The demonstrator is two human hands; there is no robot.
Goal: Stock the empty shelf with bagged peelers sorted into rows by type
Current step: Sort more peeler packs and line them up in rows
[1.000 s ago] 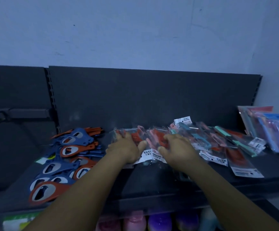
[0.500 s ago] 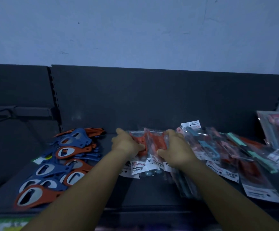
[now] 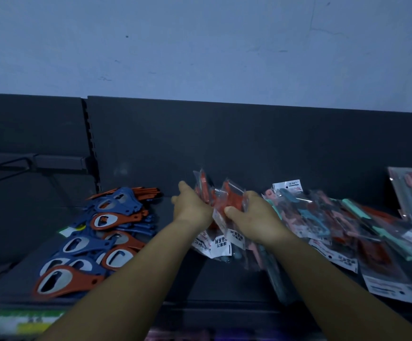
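bundle of bagged orange peelers at 12 o'clock over shelf | left hand and right hand curl around it | light, slippery film, likely fans out; squeeze at the middle

Both arms reach forward — left hand and right hand curled, gripping close together.

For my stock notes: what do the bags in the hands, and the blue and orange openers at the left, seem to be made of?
Bags: clear, thin glossy plastic film, probably; they crinkle and glint, with white printed paper cards inside. Openers: likely matte coloured plastic bodies with silvery metal inserts; the blur leaves this uncertain.
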